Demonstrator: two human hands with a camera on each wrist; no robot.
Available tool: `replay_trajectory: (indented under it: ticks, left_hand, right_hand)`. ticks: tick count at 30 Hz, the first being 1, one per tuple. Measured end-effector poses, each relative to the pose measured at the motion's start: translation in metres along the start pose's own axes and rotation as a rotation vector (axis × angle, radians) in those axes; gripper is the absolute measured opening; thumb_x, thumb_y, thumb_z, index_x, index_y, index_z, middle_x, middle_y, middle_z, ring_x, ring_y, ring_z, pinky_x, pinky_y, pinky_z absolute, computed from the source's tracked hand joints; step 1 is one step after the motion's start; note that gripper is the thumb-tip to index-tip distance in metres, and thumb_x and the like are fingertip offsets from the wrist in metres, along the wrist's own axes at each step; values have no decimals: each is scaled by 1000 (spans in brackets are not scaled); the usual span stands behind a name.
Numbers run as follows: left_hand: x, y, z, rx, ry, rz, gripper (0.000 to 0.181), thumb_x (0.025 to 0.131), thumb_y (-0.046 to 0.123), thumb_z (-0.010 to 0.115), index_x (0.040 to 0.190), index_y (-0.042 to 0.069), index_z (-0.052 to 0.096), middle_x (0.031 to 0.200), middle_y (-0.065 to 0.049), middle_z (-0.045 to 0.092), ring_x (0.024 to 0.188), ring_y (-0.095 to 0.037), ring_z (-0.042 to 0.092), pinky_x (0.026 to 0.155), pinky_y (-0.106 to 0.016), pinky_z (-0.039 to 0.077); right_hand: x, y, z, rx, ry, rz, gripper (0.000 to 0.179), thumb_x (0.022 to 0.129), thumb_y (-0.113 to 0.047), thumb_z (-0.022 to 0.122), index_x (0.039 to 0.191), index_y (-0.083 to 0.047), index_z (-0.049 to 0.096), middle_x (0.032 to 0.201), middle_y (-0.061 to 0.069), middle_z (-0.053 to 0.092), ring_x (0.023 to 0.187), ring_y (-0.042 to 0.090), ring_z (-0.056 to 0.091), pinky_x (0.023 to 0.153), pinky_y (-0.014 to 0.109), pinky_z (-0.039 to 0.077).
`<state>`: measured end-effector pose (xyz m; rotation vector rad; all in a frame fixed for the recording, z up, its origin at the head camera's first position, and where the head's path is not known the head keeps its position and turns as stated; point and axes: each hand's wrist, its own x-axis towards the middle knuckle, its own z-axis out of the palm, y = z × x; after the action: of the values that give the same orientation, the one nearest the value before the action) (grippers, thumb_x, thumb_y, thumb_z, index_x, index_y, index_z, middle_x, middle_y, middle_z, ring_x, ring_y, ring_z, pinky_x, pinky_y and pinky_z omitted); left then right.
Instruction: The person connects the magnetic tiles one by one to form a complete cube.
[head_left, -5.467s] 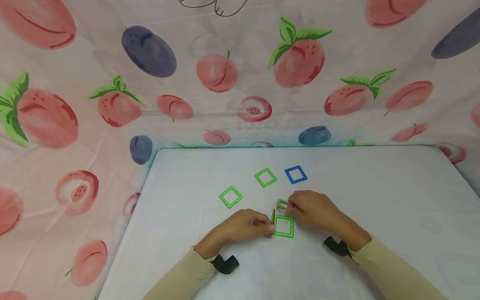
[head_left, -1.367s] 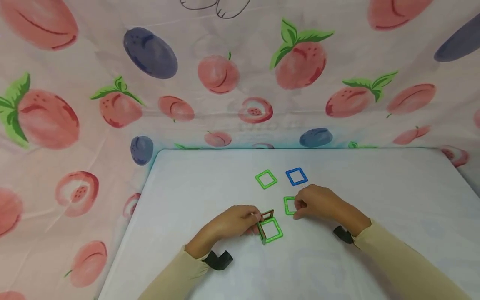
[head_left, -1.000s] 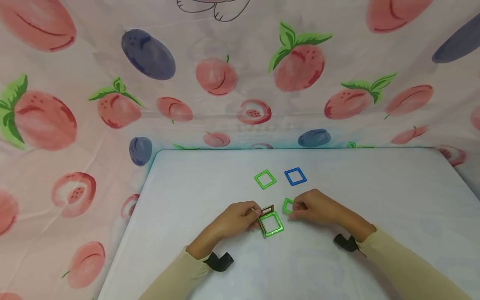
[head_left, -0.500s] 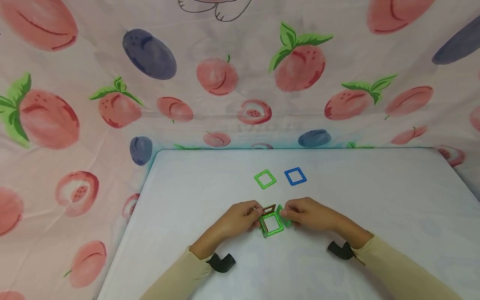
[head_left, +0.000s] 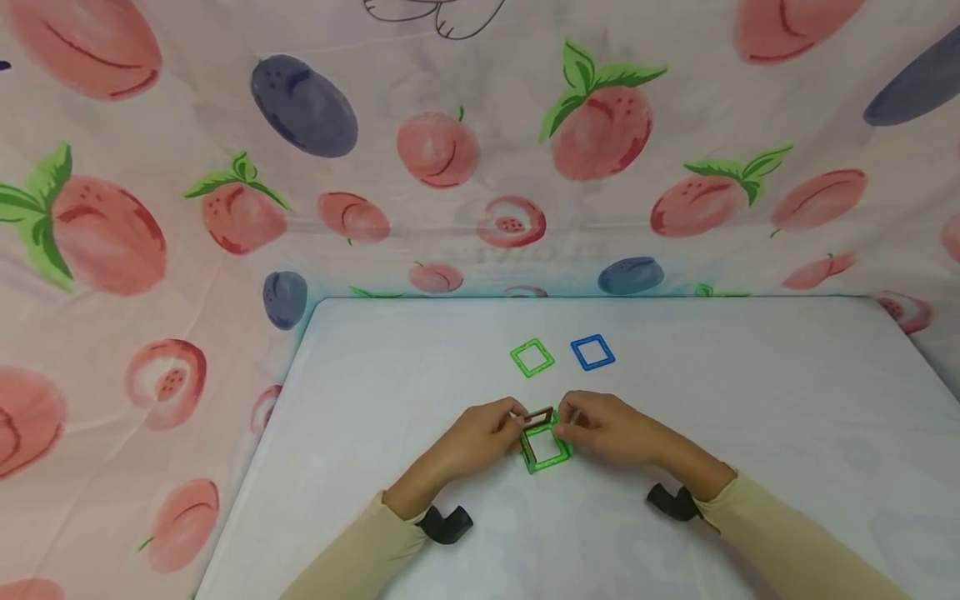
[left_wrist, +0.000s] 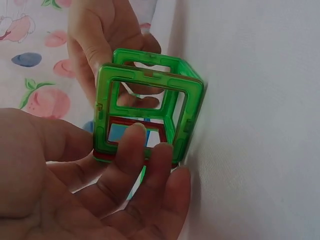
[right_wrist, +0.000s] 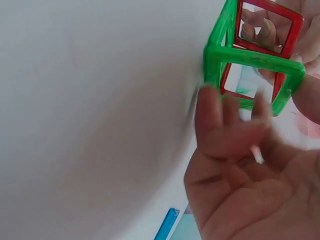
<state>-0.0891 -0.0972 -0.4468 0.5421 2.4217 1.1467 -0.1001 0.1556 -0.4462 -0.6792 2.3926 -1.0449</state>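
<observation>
With the left hand [head_left: 482, 436] steadily pinching the mostly green frame-tile box [left_wrist: 150, 76] on the white table [head_left: 712, 375], the right hand [head_left: 613, 427], pinching its right wall [right_wrist: 255, 56], should ease edges flush (gently, lest corners spring apart).

Lighting is dim and diffuse; white rectangular tabletop [head_left: 757, 375] reads greyish, broadly shadowed in the right wrist view; bare right hand [right_wrist: 242, 185] blurs there; pink fruit-printed cloth [head_left: 513, 150] distorts toward head-view corners.
</observation>
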Motion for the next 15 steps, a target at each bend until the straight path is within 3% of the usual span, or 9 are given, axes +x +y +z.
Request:
replay_trajectory:
  ticks: [5,9,15]
  left_hand:
    - [0,-1,0,37,8,12,29,107,20,44,124,16,67,83,-1,70,63,-7,49,61,-24,38]
    - [0,-3,1,41,6,21,31,108,21,43,127,18,67,83,0,69,64,-8,48,64,-25,39]
    - [3,-6,3,56,-11,54,35,107,20,42,132,21,67,79,9,61,73,-7,52,74,-27,42]
  right_hand:
    - [1,3,4,10,26,20,45,101,-40,64,134,-11,58,118,5,70,96,12,67,77,27,54]
    - [0,7,4,12,38,4,42,102,-38,63,134,-11,65,115,2,74,97,14,69,75,27,55]
    - [-3,10,6,19,75,-8,44,103,-38,60,138,-11,64,126,5,73,118,23,68,90,36,57]
